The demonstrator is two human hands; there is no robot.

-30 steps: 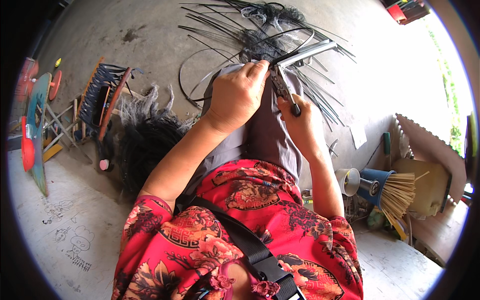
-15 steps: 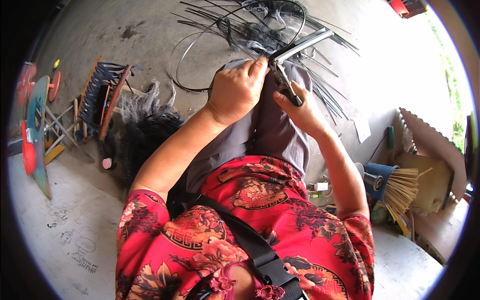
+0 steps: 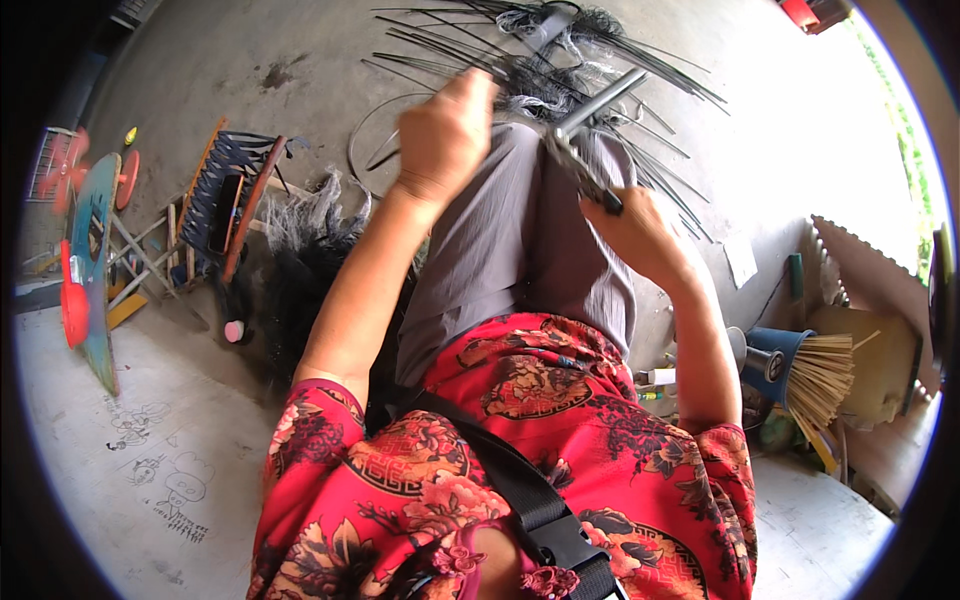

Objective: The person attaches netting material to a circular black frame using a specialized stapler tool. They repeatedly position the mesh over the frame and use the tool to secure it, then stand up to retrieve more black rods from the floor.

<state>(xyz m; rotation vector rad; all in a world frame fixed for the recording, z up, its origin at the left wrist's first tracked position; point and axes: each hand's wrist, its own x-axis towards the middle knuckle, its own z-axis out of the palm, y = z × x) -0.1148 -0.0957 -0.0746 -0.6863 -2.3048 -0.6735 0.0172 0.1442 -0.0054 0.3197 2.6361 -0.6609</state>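
I sit with grey trousers [image 3: 520,250] and a red flowered top below me. My right hand [image 3: 640,235] is shut on the dark handle of a metal tool [image 3: 585,150] whose grey bar points up and to the right over my knee. My left hand [image 3: 445,135] is raised above the left knee, fingers curled; it looks closed on thin dark strands, though motion blur hides what it grips. A heap of long dark thin strips and fibres [image 3: 560,70] lies on the concrete beyond my knees.
A pile of dark hair-like fibre [image 3: 310,260] and a wooden frame with dark strips [image 3: 225,200] lie at my left. A red and teal toy [image 3: 85,260] stands at the far left. A blue bucket with pale sticks [image 3: 800,370] and cardboard [image 3: 870,290] are at the right.
My left hand has pulled away from the tool, up and to the left. The right hand has stayed on the tool's handle and dropped slightly toward me.
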